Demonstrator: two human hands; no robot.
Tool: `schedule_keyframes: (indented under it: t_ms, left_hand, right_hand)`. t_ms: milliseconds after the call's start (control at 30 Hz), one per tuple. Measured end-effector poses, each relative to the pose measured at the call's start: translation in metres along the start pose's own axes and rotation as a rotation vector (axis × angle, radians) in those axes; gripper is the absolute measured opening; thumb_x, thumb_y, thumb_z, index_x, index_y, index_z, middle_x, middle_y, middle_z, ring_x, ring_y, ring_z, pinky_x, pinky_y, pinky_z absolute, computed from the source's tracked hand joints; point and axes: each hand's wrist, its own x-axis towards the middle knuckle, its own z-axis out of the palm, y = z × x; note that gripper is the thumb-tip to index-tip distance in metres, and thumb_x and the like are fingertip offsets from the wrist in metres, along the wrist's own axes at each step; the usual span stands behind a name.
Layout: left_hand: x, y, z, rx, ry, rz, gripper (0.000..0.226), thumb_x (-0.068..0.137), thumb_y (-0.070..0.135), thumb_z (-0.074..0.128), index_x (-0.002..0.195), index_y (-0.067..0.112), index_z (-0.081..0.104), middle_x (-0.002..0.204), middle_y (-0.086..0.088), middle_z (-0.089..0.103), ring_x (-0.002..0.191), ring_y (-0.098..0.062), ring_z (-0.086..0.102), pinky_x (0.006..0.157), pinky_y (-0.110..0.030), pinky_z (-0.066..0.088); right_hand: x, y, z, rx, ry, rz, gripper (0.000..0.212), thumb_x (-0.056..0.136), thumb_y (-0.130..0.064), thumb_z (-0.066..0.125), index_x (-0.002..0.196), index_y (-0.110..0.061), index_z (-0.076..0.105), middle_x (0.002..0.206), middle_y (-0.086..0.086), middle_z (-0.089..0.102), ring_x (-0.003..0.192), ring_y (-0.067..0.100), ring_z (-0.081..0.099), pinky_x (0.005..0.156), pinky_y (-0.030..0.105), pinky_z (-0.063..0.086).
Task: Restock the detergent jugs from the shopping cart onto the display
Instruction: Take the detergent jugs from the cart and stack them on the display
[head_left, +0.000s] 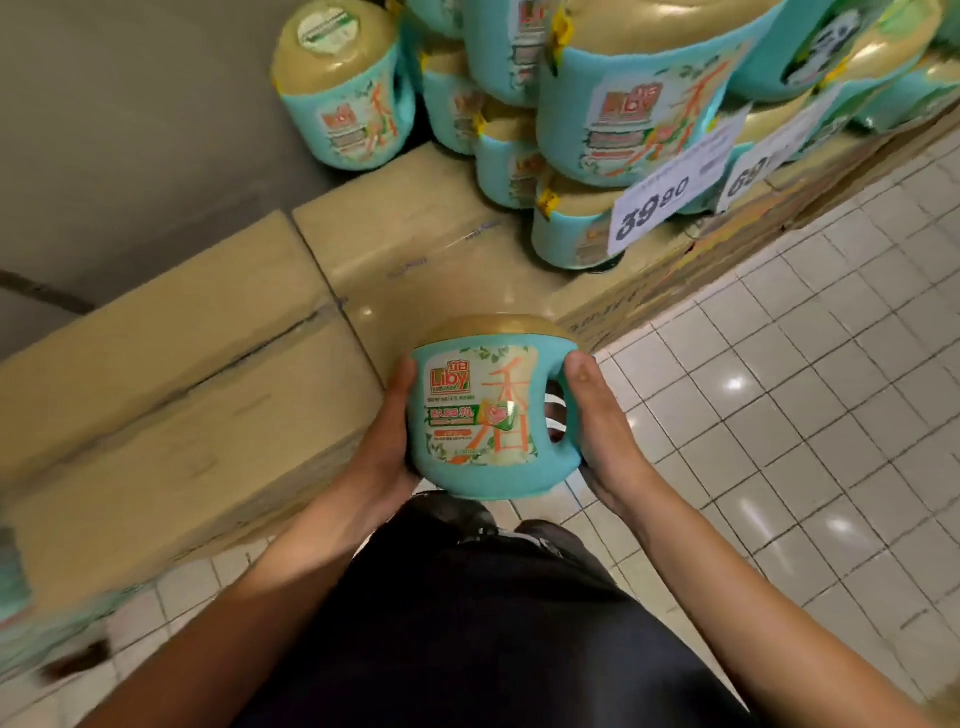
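Observation:
I hold a teal detergent jug (483, 410) with a gold top and a Liby label between both hands, just over the front edge of the cardboard-box display (218, 374). My left hand (387, 441) presses its left side. My right hand (597, 415) cups the handle side on the right. Several matching jugs (623, 114) are stacked at the back right of the display, and one jug (343, 88) stands apart at the back left. The shopping cart is out of view.
Two white price cards (670, 187) lean against the stacked jugs. A grey wall (130, 130) rises behind the boxes. White tiled floor (805, 389) spreads to the right. My dark trousers and shoes fill the bottom middle.

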Motion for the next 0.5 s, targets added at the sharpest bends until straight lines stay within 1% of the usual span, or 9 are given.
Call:
schedule_keyframes:
  t_ms: [67,133,167,233,300,367,400,433,500]
  left_hand:
    - [0.007,0.019,-0.016,-0.031,-0.003,0.022,0.059,0.1,0.076,0.04,0.12,0.035,0.079,0.131,-0.006,0.074,0.12,-0.024,0.072,0.091,-0.043,0.062]
    - [0.015,0.04,-0.034,-0.037,-0.023,0.052,0.059,0.094,0.08,0.048,0.126,0.037,0.075,0.135,-0.004,0.072,0.125,-0.023,0.069,0.095,-0.043,0.061]
    - [0.021,0.05,-0.041,-0.038,-0.042,0.063,0.06,0.089,0.08,0.056,0.127,0.037,0.075,0.136,-0.005,0.072,0.125,-0.024,0.069,0.094,-0.042,0.061]
    - [0.033,0.07,-0.053,-0.055,-0.086,0.063,0.065,0.073,0.076,0.079,0.121,0.033,0.079,0.13,-0.008,0.074,0.117,-0.026,0.073,0.086,-0.039,0.063]
    - [0.048,0.091,-0.066,-0.087,-0.12,0.064,0.071,0.061,0.069,0.092,0.116,0.026,0.081,0.125,-0.013,0.076,0.111,-0.03,0.076,0.083,-0.044,0.064]
    - [0.061,0.11,-0.075,-0.065,-0.095,0.1,0.074,0.065,0.07,0.089,0.122,0.025,0.078,0.13,-0.016,0.073,0.118,-0.035,0.072,0.097,-0.055,0.059]
    - [0.066,0.12,-0.081,-0.05,-0.083,0.124,0.073,0.069,0.072,0.085,0.126,0.027,0.076,0.133,-0.015,0.072,0.121,-0.035,0.07,0.102,-0.058,0.056]
    - [0.07,0.128,-0.085,-0.034,-0.089,0.145,0.07,0.074,0.073,0.081,0.128,0.029,0.075,0.134,-0.013,0.071,0.123,-0.034,0.07,0.103,-0.057,0.056]
    - [0.076,0.143,-0.092,-0.006,-0.107,0.178,0.065,0.079,0.071,0.078,0.131,0.031,0.073,0.135,-0.009,0.071,0.123,-0.031,0.07,0.099,-0.051,0.059]
  right_hand:
    - [0.022,-0.014,0.021,-0.019,-0.042,-0.001,0.068,0.094,-0.073,0.047,0.13,-0.016,0.054,0.121,0.021,0.061,0.1,0.027,0.059,0.084,0.048,0.05]
    - [0.044,-0.03,0.045,-0.018,-0.078,-0.015,0.072,0.092,-0.075,0.049,0.131,-0.014,0.054,0.107,0.012,0.057,0.093,0.028,0.051,0.08,0.049,0.044]
    - [0.056,-0.037,0.056,-0.02,-0.089,-0.024,0.073,0.091,-0.074,0.051,0.13,-0.012,0.053,0.103,0.009,0.054,0.091,0.028,0.048,0.078,0.048,0.042]
    - [0.076,-0.051,0.075,-0.035,-0.104,-0.043,0.069,0.094,-0.07,0.052,0.126,-0.009,0.052,0.099,0.008,0.051,0.088,0.028,0.044,0.071,0.043,0.042]
    - [0.096,-0.064,0.095,-0.04,-0.114,-0.049,0.068,0.095,-0.068,0.052,0.125,-0.007,0.052,0.098,0.009,0.05,0.086,0.028,0.044,0.069,0.038,0.041]
    - [0.112,-0.079,0.111,-0.029,-0.129,-0.062,0.07,0.095,-0.066,0.052,0.128,-0.004,0.05,0.102,0.009,0.05,0.089,0.03,0.043,0.073,0.042,0.04]
    - [0.119,-0.086,0.119,-0.029,-0.138,-0.07,0.07,0.097,-0.063,0.052,0.129,-0.001,0.049,0.104,0.01,0.05,0.092,0.03,0.043,0.076,0.046,0.04]
    - [0.126,-0.092,0.127,-0.035,-0.145,-0.076,0.069,0.098,-0.06,0.05,0.131,0.001,0.048,0.107,0.01,0.05,0.095,0.031,0.044,0.08,0.05,0.039]
    - [0.137,-0.103,0.138,-0.045,-0.151,-0.091,0.068,0.099,-0.057,0.048,0.131,0.003,0.048,0.108,0.011,0.051,0.097,0.031,0.045,0.084,0.052,0.037]
